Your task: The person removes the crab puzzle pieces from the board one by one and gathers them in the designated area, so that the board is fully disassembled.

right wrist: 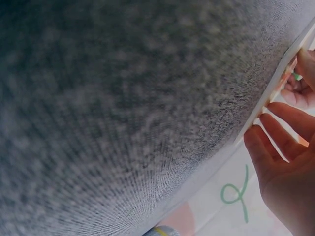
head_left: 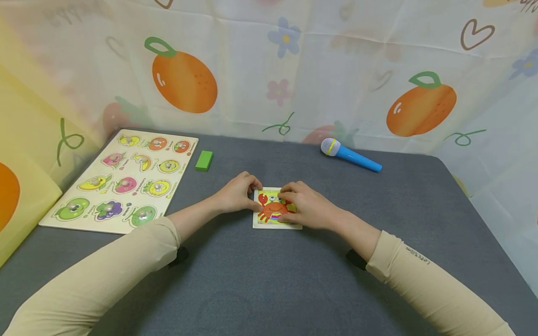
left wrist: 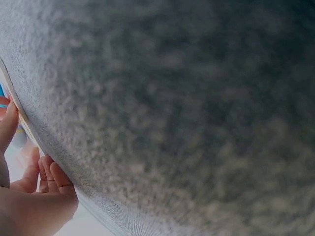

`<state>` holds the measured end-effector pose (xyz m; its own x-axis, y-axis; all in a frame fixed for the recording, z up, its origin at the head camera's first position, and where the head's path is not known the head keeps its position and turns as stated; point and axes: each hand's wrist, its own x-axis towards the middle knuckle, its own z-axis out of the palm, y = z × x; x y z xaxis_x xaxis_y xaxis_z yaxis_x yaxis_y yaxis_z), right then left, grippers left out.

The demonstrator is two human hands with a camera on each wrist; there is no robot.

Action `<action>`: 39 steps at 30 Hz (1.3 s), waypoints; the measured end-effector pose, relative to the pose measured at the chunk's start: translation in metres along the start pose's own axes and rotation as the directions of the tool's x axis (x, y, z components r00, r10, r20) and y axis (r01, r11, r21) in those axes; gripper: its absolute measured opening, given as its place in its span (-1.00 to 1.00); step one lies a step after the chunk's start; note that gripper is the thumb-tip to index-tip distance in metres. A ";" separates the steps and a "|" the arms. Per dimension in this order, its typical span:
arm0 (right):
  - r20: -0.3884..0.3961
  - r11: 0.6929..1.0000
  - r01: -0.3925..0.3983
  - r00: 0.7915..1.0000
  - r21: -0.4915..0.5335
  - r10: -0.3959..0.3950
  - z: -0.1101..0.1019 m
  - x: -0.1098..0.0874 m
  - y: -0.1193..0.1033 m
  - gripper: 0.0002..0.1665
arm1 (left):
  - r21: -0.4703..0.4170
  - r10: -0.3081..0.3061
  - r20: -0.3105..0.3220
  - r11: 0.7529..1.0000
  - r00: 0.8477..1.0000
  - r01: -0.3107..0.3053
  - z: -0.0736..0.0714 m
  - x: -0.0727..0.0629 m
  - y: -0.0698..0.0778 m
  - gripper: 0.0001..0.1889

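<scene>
A small square crab jigsaw puzzle (head_left: 274, 208) in a pale frame lies flat on the dark grey table, its red crab on yellow facing up. My left hand (head_left: 238, 193) holds the puzzle by its left side, thumb on the edge and fingers bent near the upper left corner. From the right, my right hand (head_left: 313, 205) spans the crab picture, fingertips near the top and thumb near the bottom, covering part of it. In the left wrist view the left fingers (left wrist: 59, 177) curl close to the puzzle's edge. The right fingers (right wrist: 280, 125) touch the frame in the right wrist view.
A wooden fruit peg puzzle board (head_left: 94, 163) lies at the left. Beside it is a green block (head_left: 204, 160). A blue toy microphone (head_left: 357, 158) lies at the back right, before the fruit-printed cloth (head_left: 244, 70) behind the table (head_left: 269, 289).
</scene>
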<state>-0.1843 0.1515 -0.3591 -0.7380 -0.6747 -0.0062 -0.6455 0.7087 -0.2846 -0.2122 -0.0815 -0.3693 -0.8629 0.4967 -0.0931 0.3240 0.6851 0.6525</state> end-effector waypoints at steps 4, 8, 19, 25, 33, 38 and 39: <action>0.007 0.999 -0.019 1.000 0.031 0.018 -0.001 0.001 0.000 -0.34 | -0.007 0.002 0.013 1.000 1.000 -0.002 0.001 0.000 0.000 -0.47; 0.017 0.999 -0.032 0.999 0.038 0.031 -0.003 0.003 0.000 -0.35 | -0.012 -0.001 0.019 1.000 1.000 0.001 0.001 0.000 0.000 -0.47; 0.020 0.999 -0.030 0.999 0.010 0.030 -0.004 0.004 -0.001 -0.34 | -0.016 -0.011 0.052 1.000 0.999 0.012 0.001 0.002 0.002 -0.45; 0.015 0.999 -0.033 0.999 0.010 0.033 -0.003 0.004 0.000 -0.34 | -0.020 0.004 0.072 1.000 0.997 -0.003 0.000 0.002 0.003 -0.48; 0.020 0.999 -0.038 0.999 0.018 0.038 -0.004 0.004 -0.002 -0.34 | 0.013 0.005 0.054 1.000 0.999 -0.006 0.000 -0.001 0.005 -0.45; 0.020 0.999 -0.039 0.999 0.016 0.038 -0.004 0.004 -0.002 -0.34 | 0.069 0.041 0.016 0.997 0.999 -0.042 0.001 -0.001 0.004 -0.45; 0.019 0.999 -0.037 0.999 0.014 0.037 -0.004 0.004 -0.002 -0.34 | 0.076 0.048 0.012 0.996 0.999 -0.049 0.001 -0.001 0.004 -0.46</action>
<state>-0.1873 0.1483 -0.3545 -0.7576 -0.6518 -0.0348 -0.6147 0.7304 -0.2977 -0.2095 -0.0792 -0.3669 -0.8418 0.5352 -0.0705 0.3941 0.6986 0.5971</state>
